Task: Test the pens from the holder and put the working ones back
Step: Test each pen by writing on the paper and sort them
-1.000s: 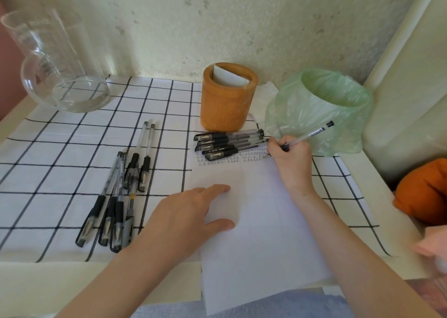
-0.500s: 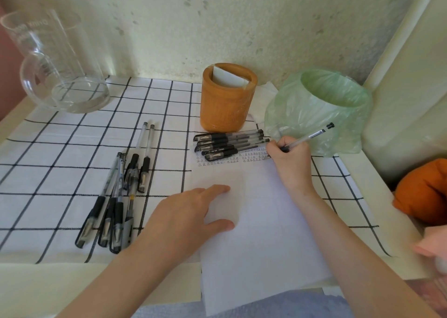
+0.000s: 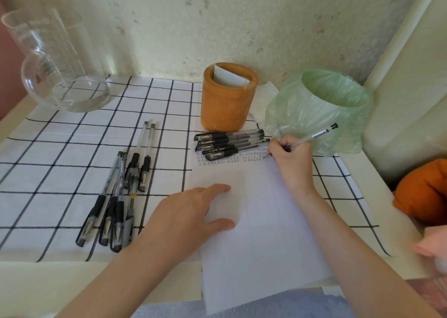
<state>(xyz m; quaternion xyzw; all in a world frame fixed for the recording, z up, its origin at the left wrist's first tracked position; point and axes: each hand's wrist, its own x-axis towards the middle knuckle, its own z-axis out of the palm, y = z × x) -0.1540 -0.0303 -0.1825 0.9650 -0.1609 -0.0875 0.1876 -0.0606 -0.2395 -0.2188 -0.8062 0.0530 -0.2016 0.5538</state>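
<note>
Pinching a clear-barrelled pen with a black end plug (image 3: 312, 136) in the right hand (image 3: 289, 162), fingers curled round the barrel close to the tip. Tip down near the top right corner of a white sheet of paper (image 3: 261, 233), back end angled up and to the right, across the front of a round bin lined with a thin green plastic bag (image 3: 321, 107).

Pinning the sheet with the left hand (image 3: 191, 211): released, flat, fingers stretched forward, thumb spread wide, grasping nothing.

Along the top of the page, rows of small black test marks (image 3: 232, 159), too small to read. Lying on that same top edge, just left of the writing hand, a tidy row of capped pens with black grips (image 3: 229, 143), side by side, caps pointing left. Right behind them, upright, a round orange-brown wooden holder (image 3: 227, 107) with a white card (image 3: 228, 79) standing inside.

Off to the left of the sheet, beside the left hand, a looser bunch of pens (image 3: 121, 191) on the white cloth with a black grid (image 3: 60, 148), several overlapping, dark ends toward the near edge.

At the far left corner, a tall clear glass jug with a handle (image 3: 55, 63). At the right edge, something orange and rounded (image 3: 425, 191), only partly in view.
</note>
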